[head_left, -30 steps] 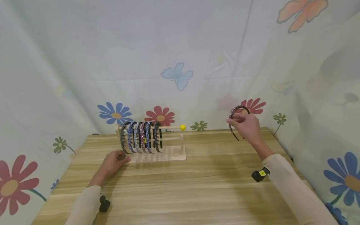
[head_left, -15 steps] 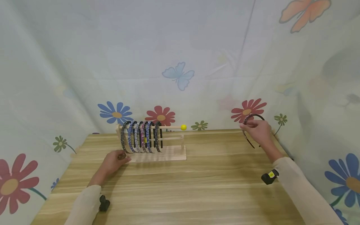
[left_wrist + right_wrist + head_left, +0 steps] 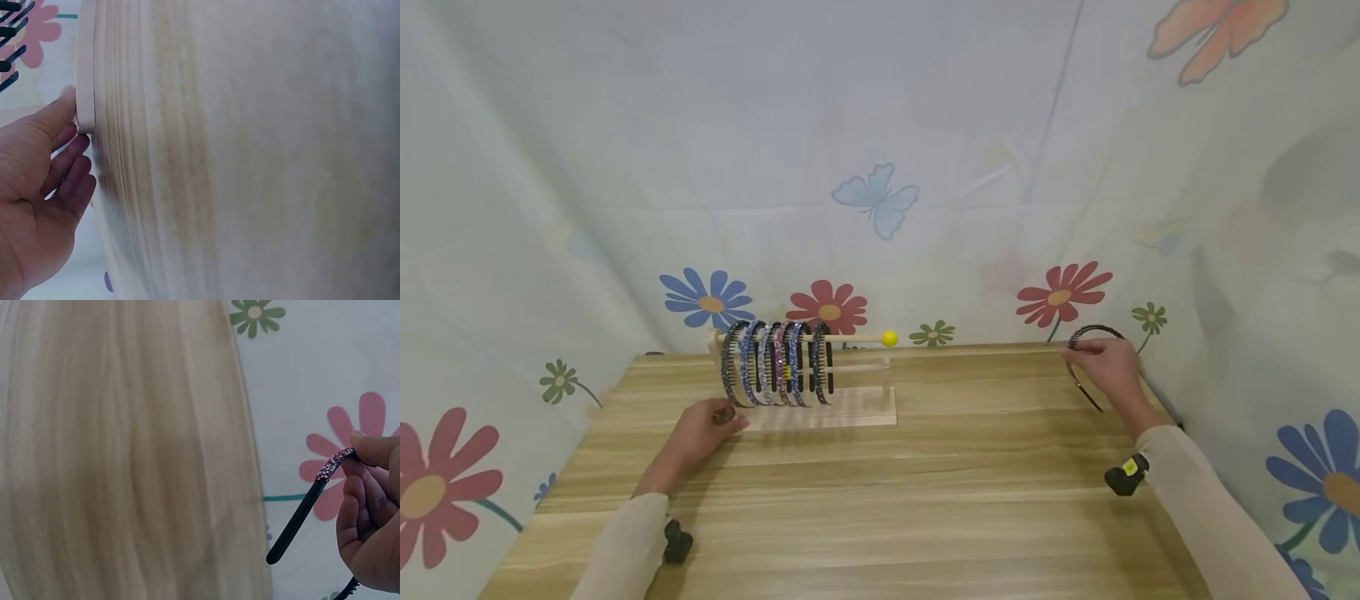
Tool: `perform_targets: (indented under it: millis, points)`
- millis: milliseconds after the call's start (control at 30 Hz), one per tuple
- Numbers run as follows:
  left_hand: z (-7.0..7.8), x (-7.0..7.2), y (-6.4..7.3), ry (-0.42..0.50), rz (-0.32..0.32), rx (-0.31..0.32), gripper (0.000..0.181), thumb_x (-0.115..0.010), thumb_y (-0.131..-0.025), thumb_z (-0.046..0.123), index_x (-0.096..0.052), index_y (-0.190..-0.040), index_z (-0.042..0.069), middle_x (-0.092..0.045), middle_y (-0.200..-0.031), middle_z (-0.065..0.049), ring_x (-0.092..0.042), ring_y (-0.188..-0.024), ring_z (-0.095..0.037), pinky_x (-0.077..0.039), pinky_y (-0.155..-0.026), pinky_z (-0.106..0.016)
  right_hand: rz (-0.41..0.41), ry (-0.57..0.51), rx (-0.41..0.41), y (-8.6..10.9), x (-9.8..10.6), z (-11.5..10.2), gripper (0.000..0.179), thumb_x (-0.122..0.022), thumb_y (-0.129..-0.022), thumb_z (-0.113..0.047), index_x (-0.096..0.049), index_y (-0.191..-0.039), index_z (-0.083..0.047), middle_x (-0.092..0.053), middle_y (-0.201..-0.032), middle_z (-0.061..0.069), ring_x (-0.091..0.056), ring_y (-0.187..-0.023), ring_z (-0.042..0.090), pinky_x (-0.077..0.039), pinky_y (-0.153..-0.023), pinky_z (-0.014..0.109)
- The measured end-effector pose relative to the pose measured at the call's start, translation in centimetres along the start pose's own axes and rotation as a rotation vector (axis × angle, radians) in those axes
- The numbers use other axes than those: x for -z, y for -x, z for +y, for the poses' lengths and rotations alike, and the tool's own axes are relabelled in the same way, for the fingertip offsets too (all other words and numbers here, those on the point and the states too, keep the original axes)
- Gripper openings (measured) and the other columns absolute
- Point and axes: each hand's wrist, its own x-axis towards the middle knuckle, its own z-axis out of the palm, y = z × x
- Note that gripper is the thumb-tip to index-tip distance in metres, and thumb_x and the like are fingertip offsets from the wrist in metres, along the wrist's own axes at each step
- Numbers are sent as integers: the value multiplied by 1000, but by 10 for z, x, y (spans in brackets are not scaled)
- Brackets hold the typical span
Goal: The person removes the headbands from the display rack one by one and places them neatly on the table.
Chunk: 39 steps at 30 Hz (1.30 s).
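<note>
My right hand (image 3: 1111,373) pinches a black toothed headband (image 3: 297,519) with pinkish-white glitter, held up over the table's back right. In the right wrist view, thumb and fingertips meet on the glittered part while one black end hangs free. At the left, my left hand (image 3: 702,435) holds the near left end of a wooden headband stand (image 3: 861,408). The left wrist view has the thumb on the base and the other fingers bent at its end. Several glitter headbands hang on the stand's rod, among them a blue one (image 3: 747,367) and a pink one (image 3: 782,367).
The stand's upper rod ends in a yellow ball (image 3: 889,338). Beneath everything lies a wood-grain table (image 3: 880,508), its back edge close to a flowered cloth backdrop (image 3: 1000,192). A gap separates the dark headband (image 3: 820,367) at the right from the others.
My right hand has moved right and lowered toward the table's back right corner, carrying the headband. The left hand and the stand have stayed in place.
</note>
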Motion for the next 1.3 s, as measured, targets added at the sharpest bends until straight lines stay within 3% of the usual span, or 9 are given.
perform_targets:
  millis: [267, 467, 733, 967, 1100, 1300]
  points:
    - [-1, 1, 0, 0, -6, 15, 23, -74, -96, 29, -66, -91, 7, -59, -79, -3, -49, -73, -19, -39, -65, -35, -19, 73, 15, -4, -3, 28, 54, -71, -95, -46, -73, -119, 2, -71, -118, 23, -59, -117, 44, -48, -92, 55]
    - [-1, 1, 1, 5, 1, 14, 23, -74, -96, 29, -66, -91, 8, -61, -81, -3, -49, -74, -19, -40, -66, -35, -25, 155, 63, -4, -4, 42, 42, -71, -95, -39, -77, -109, 0, -73, -110, 21, -62, -109, 44, -48, -88, 55]
    - [1, 1, 2, 0, 10, 2, 24, -74, -96, 29, -66, -91, 7, -62, -81, -3, -49, -74, -19, -41, -67, -36, -48, 131, -26, 1, -8, 49, 47, -72, -95, -38, -73, -112, 6, -71, -112, 26, -62, -107, 44, -49, -86, 55]
    - [1, 1, 2, -10, -3, 27, 26, -74, -96, 31, -70, -97, 5, -70, -92, -7, -55, -79, -20, -48, -73, -39, -35, 158, -32, 1, -14, 59, 46, -71, -95, -39, -74, -112, 4, -71, -115, 25, -62, -110, 46, -48, -90, 57]
    - [-1, 1, 1, -4, -10, 30, 26, -73, -96, 31, -69, -96, 6, -69, -90, -6, -54, -78, -20, -47, -71, -37, -39, 167, -41, 0, -15, 62, 49, -70, -95, -41, -73, -114, 4, -69, -119, 27, -61, -112, 48, -48, -91, 58]
    - [1, 1, 0, 1, -12, 41, 23, -73, -96, 29, -68, -93, 7, -63, -82, -3, -50, -74, -19, -41, -67, -35, -55, 132, -23, 1, -15, 66, 46, -72, -94, -41, -76, -107, 3, -73, -109, 23, -64, -105, 43, -50, -87, 54]
